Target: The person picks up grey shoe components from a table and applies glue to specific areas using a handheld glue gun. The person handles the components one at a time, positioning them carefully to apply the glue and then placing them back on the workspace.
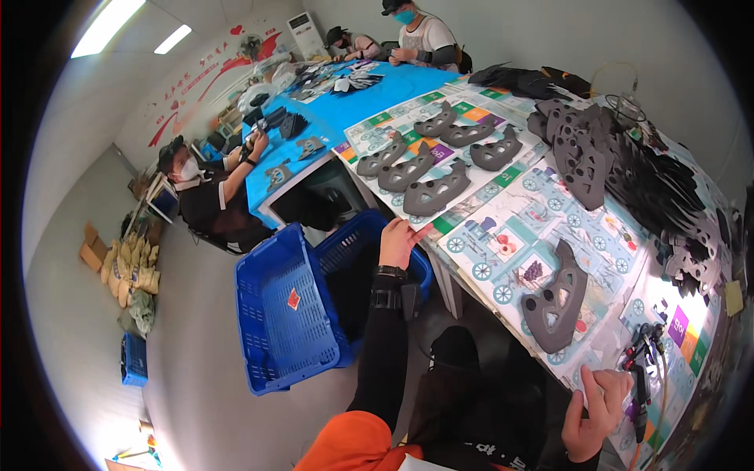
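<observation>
At the near edge of the table, my left hand (400,242) has its fingers bent and close together over the corner of a printed sheet (452,225). Several dark grey curved plates with cut-outs lie beyond it; the nearest is a plate (437,191). My right hand (598,412) is at the lower right, fingers loosely bent and thumb apart, with nothing visible in it. Just right of it lies a black hand tool (642,365) with a cable. A single grey curved plate (556,302) lies on the patterned cover between my hands.
A heap of grey plates (577,149) and black strips (656,184) covers the table's far right. Blue crates (287,314) stand on the floor by my left arm. A co-worker (208,184) sits at the left; two people (424,39) sit beyond the blue-covered table (393,98).
</observation>
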The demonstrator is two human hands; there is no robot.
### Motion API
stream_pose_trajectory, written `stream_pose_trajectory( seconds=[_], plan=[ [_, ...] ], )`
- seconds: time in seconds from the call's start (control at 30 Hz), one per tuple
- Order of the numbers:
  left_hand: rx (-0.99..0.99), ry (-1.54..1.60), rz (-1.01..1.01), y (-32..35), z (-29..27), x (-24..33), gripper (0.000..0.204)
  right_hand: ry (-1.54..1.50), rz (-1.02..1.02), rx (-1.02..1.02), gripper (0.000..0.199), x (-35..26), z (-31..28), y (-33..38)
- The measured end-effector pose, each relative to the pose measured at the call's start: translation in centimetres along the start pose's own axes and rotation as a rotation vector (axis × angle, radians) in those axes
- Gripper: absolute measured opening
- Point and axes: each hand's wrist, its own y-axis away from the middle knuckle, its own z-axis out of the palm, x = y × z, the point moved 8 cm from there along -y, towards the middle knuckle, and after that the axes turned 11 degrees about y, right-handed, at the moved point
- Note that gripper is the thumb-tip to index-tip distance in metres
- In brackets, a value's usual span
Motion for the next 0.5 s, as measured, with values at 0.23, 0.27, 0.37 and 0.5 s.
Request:
stream_pose_trajectory(
  seconds=[0.23,0.27,0.37,0.5],
  plan=[
    [-0.049,0.064,0.046,-1.4,0.1,-1.0,0.023,-0.398,0.012,-0.092,0.047,0.1,1.6,-0.4],
    [-0.049,0.067,0.029,-1.5,0.8,-1.1,0.025,-0.64,0.096,-0.164,0.052,0.6,2.8,-0.2],
    [-0.118,0.014,0.07,-1.2,2.3,1.3,0.025,-1.095,0.116,-0.247,0.059,-1.3,3.8,-0.6],
    [-0.115,0.134,0.041,-1.2,0.3,-0.6,0.027,-0.849,0.048,-0.073,0.029,-0.9,2.9,-1.1]
  ],
)
